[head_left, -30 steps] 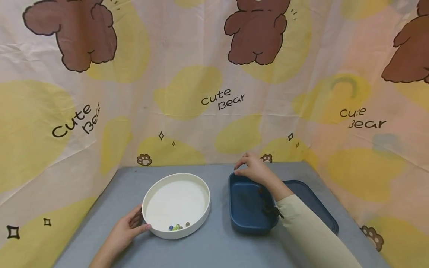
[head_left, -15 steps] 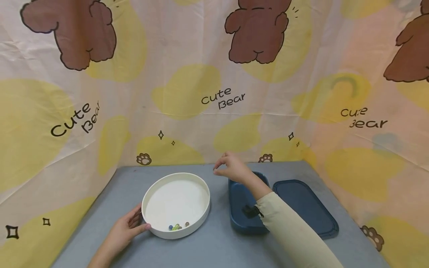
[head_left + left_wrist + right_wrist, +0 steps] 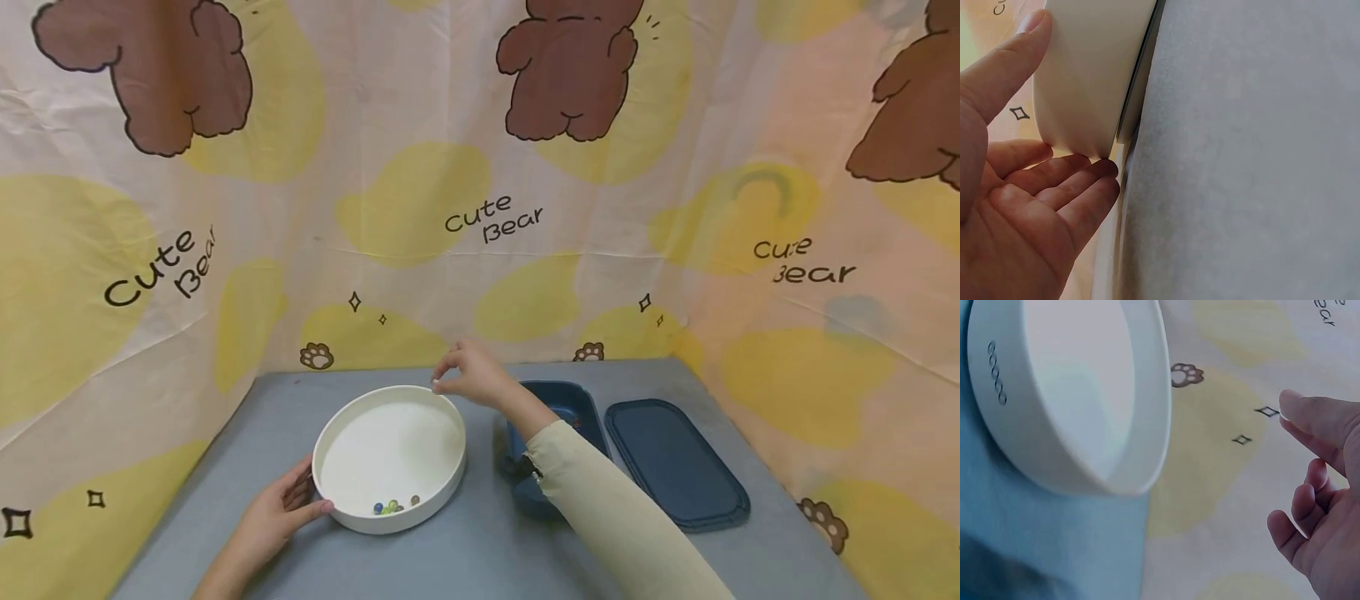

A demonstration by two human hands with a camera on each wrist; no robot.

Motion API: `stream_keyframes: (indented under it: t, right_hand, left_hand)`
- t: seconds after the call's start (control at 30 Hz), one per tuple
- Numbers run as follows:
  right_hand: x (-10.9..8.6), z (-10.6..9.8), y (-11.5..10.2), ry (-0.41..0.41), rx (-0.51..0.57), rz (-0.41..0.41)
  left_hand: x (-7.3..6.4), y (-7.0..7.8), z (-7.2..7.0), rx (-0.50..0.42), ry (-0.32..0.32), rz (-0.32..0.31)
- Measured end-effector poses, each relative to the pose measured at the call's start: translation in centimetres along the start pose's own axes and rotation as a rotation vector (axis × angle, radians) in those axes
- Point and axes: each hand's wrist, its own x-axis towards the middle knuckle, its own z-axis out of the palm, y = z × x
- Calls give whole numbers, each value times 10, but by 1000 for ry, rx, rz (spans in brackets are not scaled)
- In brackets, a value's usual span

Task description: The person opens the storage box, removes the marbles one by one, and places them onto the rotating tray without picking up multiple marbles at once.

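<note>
The left hand (image 3: pixel 276 518), half curled, grips the round white tray (image 3: pixel 389 450) at eight o'clock, marbles (image 3: pixel 393 505) at six; the right hand (image 3: pixel 477 379), fingertips together, pinches a tiny indistinct object (image 3: pixel 434 382) near one!

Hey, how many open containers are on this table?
2. One is the round white tray, held by the left hand; the other is the dark blue box, partly hidden by the right sleeve. Others could be out of view.

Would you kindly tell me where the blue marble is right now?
In the head view, the blue marble lies inside the white tray, by its near rim, just left of the green marbles.
</note>
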Motion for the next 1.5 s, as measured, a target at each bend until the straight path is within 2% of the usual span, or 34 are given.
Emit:
stream_keyframes:
  t: [0.3, 0.53, 0.67, 0.77, 1.0, 1.27, 1.5]
  right_hand:
    - [23, 30, -11, -65, 18, 15]
    - [28, 51, -17, -92, 54, 12]
    - [29, 61, -16, -117, 55, -7]
    - [31, 64, -16, -124, 60, -7]
    - [34, 67, -19, -129, 44, 38]
    - [36, 78, -14, -125, 27, 9]
    - [36, 82, -12, -115, 66, 0]
  left_hand:
    - [0, -2, 0, 0, 2, 10]
    - [0, -3, 1, -13, 4, 15]
    - [-2, -5, 2, -17, -10, -3]
    - [-2, -3, 2, -7, -16, -18]
    - [1, -2, 1, -5, 0, 3]
    - [-2, -1, 0, 8, -17, -42]
    - [0, 0, 0, -3, -12, -26]
